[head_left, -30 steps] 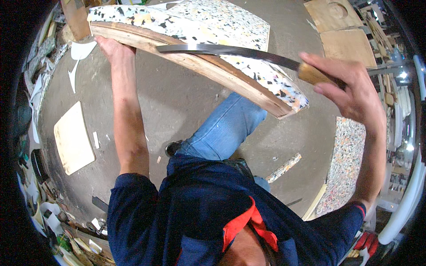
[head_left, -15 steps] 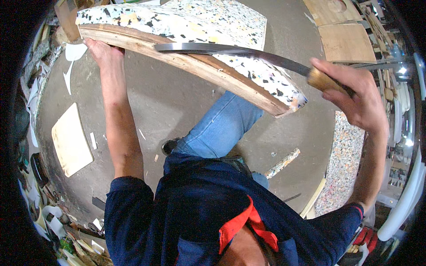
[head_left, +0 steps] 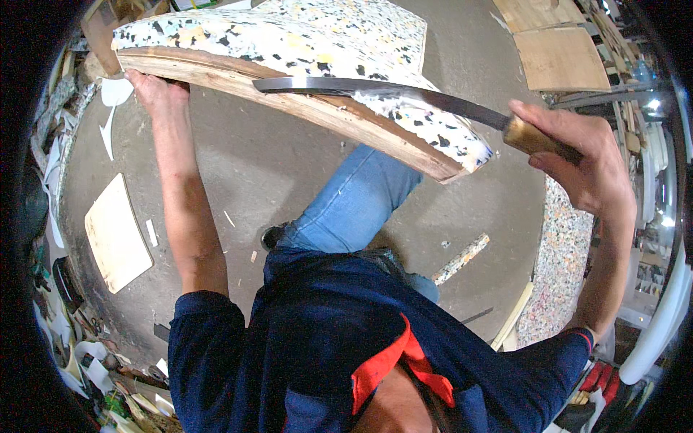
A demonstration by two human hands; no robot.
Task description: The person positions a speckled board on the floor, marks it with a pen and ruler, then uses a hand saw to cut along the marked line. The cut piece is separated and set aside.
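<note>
Foam block (head_left: 310, 47) with curved knife (head_left: 433, 97) laid along its near side

Position: the white, dark-speckled foam block is in front of the person. A wooden strip (head_left: 303, 112) lines its near edge. A jeans leg (head_left: 354, 195) passes partly beneath the foam block; whether the two touch cannot be told.

Left hand (head_left: 162, 92): at the left end of the foam block, gripping the wooden strip from below. Some fingers are hidden behind the wood.

Right hand (head_left: 588, 155): beyond the right end of the foam block, fingers closed around the wooden handle (head_left: 533, 137) of the knife. The blade (head_left: 325, 85) crosses the near side of the foam block, its tip over the wooden strip.

Surroundings: a speckled offcut (head_left: 462, 258) lies nearer the person than the foam block's right end. A pale board (head_left: 118, 234) lies nearer the person than its left end.
</note>
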